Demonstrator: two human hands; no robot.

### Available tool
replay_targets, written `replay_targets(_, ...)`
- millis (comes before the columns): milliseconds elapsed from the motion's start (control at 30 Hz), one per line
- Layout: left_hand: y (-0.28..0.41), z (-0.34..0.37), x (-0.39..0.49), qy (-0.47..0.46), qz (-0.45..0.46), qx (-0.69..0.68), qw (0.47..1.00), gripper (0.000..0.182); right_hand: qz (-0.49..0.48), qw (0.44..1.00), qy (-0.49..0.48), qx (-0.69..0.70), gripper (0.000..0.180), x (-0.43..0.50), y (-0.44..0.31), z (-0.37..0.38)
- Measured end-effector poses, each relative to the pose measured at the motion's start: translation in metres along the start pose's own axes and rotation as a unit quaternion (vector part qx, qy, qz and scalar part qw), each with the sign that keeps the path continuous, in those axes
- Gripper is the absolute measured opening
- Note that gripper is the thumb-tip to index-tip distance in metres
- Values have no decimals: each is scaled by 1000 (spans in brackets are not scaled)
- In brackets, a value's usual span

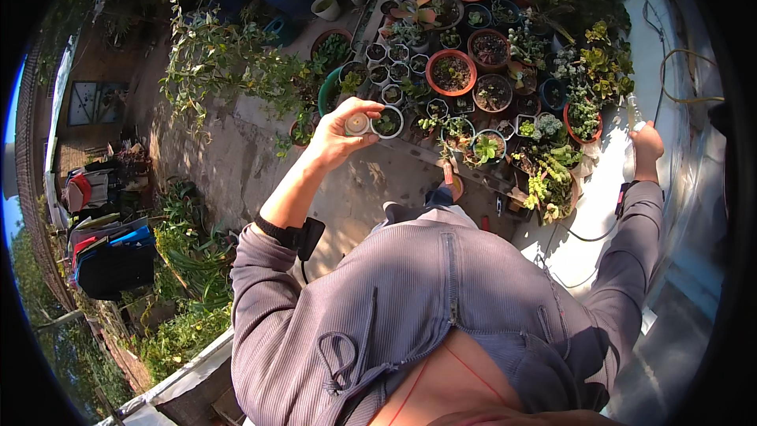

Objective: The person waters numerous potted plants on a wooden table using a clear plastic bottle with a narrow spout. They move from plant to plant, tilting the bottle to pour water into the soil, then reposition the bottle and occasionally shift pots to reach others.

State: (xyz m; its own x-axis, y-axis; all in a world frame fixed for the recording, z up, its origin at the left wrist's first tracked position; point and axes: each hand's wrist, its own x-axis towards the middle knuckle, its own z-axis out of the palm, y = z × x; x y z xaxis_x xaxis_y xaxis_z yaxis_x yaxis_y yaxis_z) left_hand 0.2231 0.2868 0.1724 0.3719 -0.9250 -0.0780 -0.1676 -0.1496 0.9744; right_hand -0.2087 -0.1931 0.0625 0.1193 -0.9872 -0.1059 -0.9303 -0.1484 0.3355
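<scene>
My left hand (pixel 338 141) curls its fingers and thumb around a small round translucent item (pixel 356 124), perhaps a cap or a little jar. Just past those fingertips shows a white-rimmed pot (pixel 387 122) with a small green plant; whether the hand touches it, I cannot tell. Far off to the right, over a bright white ledge (pixel 597 180), my right hand (pixel 647 143) grips a clear, narrow container (pixel 634 111), likely a small bottle. Part of it is hidden by the fingers.
Many potted succulents crowd the ground ahead, among them an orange-rimmed pot (pixel 450 73) and a leafy rosette (pixel 487 149). A trailing plant (pixel 236 65) leans in at the left. Cables (pixel 591 239) run by the ledge. Clothes (pixel 115 263) hang farther left.
</scene>
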Motion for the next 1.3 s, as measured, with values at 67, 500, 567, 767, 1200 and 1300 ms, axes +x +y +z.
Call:
replay_targets(67, 7, -2, -3, -6, 36, 35, 999, 47, -15, 998, 16, 65, 47, -36, -1, -2)
replay_targets(500, -134, -146, -209, -284, -475, 334, 763, 42, -129, 949, 1, 286, 55, -243, -100, -69)
replay_targets(567, -149, -152, -214, -384, -485, 504, 603, 35, -200, 925, 34, 322, 53, -273, -125, -87)
replay_targets(767, -57, -143, -200, 81, 67, 366, 925, 28, -442, 694, -12, 568, 51, -358, -206, -140)
replay_targets(1200, 27, -117, -242, 131, 5, 74, 989, 36, -669, 385, -14, 635, 61, -454, -278, -221)
replay_targets(1300, 21, -115, -241, 130, 39, 114, 984, 42, -673, 418, 111, 599, 61, -462, -270, -242)
